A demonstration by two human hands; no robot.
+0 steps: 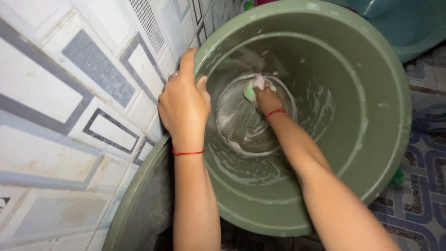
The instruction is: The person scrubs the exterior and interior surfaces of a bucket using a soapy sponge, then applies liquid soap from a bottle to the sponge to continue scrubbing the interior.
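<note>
Bucket (371,139): olive green inside and on rim, streaked with white suds.
Sponge (251,89): pale green, foamy white on top.
Left wrist band (188,152): thin red thread.
Right wrist band (276,112): red beads.
Wall tiles (69,116), left: white with grey rectangular outlines and grey blocks.
Floor tiles (427,176), right: blue and grey curled pattern.
Basin (409,28), far right: teal.

Both forearms are bare, with no sleeves showing up to the picture's near edge. The left hand (184,108) has a thin red string tied round the wrist. The right hand (268,99) wears a red band too, possibly beaded, though it is too small to tell. No rings show.
</note>
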